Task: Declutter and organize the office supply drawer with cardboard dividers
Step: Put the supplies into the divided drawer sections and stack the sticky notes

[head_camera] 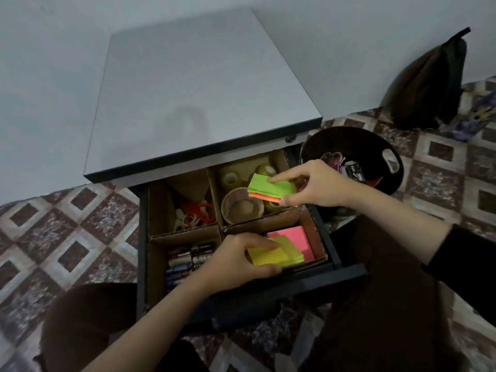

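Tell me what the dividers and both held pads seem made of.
Dividers: brown corrugated cardboard, matte, fluted edges visible. Yellow pad, gripped by the left hand: matte paper, probably sticky notes. Green-topped pad, pinched by the right hand: stacked coloured paper sheets, layers showing.

Home room: patterned tile floor [67, 237], low drawer cabinet [201, 89], dark bag [429, 81] against the wall [53, 76].

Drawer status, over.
Left hand holds yellow sticky-note pad in near-right cardboard compartment, beside pink pad. Right hand pinches green-topped pad above tape rolls. Nothing blocking.
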`<state>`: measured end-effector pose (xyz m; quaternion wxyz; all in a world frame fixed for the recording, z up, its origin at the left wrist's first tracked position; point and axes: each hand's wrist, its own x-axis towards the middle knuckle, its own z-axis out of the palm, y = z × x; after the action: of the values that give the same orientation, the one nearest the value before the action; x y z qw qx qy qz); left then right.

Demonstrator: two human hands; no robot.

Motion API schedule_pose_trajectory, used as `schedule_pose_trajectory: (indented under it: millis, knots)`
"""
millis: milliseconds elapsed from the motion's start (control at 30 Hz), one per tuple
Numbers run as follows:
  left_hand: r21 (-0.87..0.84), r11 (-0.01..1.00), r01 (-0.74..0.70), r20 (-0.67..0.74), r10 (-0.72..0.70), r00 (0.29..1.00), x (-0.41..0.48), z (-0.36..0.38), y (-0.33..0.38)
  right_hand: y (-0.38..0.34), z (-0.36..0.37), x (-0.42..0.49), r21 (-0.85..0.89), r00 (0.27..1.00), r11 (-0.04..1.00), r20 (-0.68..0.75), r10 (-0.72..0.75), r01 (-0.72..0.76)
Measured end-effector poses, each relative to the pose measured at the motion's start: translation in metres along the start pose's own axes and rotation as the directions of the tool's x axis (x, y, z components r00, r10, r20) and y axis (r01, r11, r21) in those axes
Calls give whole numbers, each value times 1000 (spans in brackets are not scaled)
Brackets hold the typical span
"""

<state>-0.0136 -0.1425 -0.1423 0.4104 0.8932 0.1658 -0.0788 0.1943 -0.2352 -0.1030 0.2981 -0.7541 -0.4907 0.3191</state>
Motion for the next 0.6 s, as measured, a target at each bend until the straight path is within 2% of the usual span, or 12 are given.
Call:
schedule_pose_trajectory:
  millis: [200,367,600]
  knots:
    - [19,996,82,-91,-80,993,18,21,-2,8,6,12,-10,1000,1000,16,-16,16]
    - [-13,996,84,-132,-85,988,25,35,-1,12,11,17,-15,999,1000,39,-10,10]
    - [-144,985,93,-61,-103,993,34,38,5,11,11,14,-29,999,999,32,15,-14]
